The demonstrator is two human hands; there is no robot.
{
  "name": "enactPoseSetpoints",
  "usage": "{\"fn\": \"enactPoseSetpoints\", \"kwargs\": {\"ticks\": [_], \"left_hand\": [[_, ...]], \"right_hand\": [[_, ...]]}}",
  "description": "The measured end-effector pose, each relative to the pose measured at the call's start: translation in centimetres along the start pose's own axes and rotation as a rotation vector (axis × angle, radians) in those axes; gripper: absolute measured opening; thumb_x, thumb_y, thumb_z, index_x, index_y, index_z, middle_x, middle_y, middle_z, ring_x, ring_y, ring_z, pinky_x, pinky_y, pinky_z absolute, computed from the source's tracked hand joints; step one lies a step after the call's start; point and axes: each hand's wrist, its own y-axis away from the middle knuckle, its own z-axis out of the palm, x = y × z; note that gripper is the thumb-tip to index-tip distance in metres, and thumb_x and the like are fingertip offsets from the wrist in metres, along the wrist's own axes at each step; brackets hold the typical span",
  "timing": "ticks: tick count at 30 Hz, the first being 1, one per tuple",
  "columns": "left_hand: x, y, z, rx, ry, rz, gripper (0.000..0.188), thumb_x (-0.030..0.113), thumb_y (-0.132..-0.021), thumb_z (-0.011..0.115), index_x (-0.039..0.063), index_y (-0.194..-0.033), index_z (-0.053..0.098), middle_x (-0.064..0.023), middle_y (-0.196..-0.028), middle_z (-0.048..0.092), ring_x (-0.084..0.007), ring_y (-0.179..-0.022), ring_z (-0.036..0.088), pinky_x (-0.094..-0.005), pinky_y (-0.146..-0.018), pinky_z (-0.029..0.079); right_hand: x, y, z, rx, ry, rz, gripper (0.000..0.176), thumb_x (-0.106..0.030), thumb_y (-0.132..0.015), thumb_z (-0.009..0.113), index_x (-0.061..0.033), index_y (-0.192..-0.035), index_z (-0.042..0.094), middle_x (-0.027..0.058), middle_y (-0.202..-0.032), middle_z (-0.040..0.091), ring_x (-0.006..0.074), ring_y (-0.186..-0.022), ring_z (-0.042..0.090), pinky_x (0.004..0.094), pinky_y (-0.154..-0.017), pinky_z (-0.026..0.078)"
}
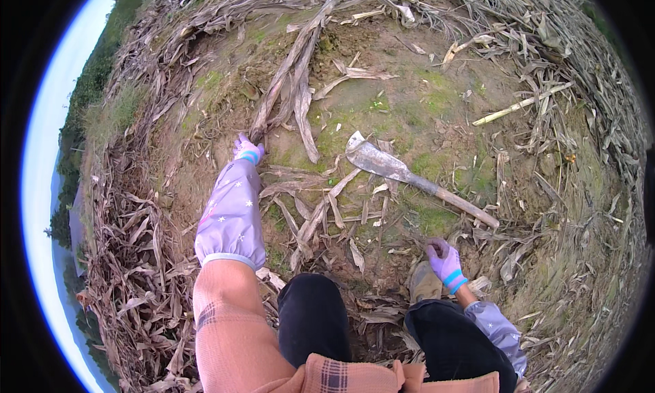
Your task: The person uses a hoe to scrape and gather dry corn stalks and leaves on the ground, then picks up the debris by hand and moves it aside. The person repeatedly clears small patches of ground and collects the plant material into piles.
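Observation:
My left hand (249, 150), in a lilac knit glove with a blue cuff band, reaches forward to the near end of a bundle of dried corn stalks (286, 81). Its fingertips are at the stalk end; whether they grip it is hidden. My right hand (444, 262), gloved alike, hovers over my right shoe (424, 282) with fingers curled and nothing visible in them. Between and ahead of both hands lies a machete (381, 161), its broad, worn blade pointing forward-left. The wooden handle (468, 207) points back toward my right side.
Dry corn leaves (317, 219) are scattered on the mossy soil before me. A thick heap of corn husks and stalks (138, 270) lies to the left, with more litter (552, 40) at far right. A pale stalk (522, 104) rests beyond the machete. Trees (82, 111) edge the left.

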Motion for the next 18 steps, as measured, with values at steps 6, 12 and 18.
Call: {"fn": "enactPoseSetpoints", "kwargs": {"ticks": [6, 12, 18], "left_hand": [[-0.1, -1.7, 2.3, -0.042, -0.172, 0.080, 0.074, 0.044, -0.071, 0.072, 0.013, -0.133, 0.045, -0.0136, -0.134, 0.050, -0.0319, -0.120, 0.051, -0.0412, -0.096, 0.045], [5.0, 9.1, 2.6, -0.140, 0.414, 0.226, 0.050, 0.025, -0.070, 0.070, 0.002, -0.113, 0.059, -0.0126, -0.096, 0.066, -0.0249, -0.087, 0.062, -0.0331, -0.078, 0.049], [4.4, 27.8, -2.9, -0.659, 1.205, 0.297, 0.037, 0.015, -0.080, 0.069, -0.004, -0.110, 0.057, -0.0062, -0.092, 0.065, -0.0118, -0.077, 0.059, -0.0280, -0.070, 0.049]], "right_hand": [[-2.6, 1.1, -4.8, -0.167, 0.202, -0.030, 0.020, -0.014, -0.087, 0.057, -0.0025, -0.102, 0.064, 0.0137, -0.083, 0.066, 0.0201, -0.073, 0.064, 0.0312, -0.069, 0.051], [-7.0, -5.2, -1.5, -0.214, -0.248, 0.065, 0.031, -0.021, -0.088, 0.060, -0.0022, -0.113, 0.059, 0.0048, -0.089, 0.065, 0.0112, -0.077, 0.061, 0.0276, -0.069, 0.051], [-18.8, -10.0, 4.4, -0.427, -0.739, 0.069, 0.044, -0.036, -0.091, 0.059, -0.0055, -0.122, 0.051, 0.0060, -0.099, 0.063, 0.0149, -0.083, 0.063, 0.0304, -0.071, 0.052]]}}
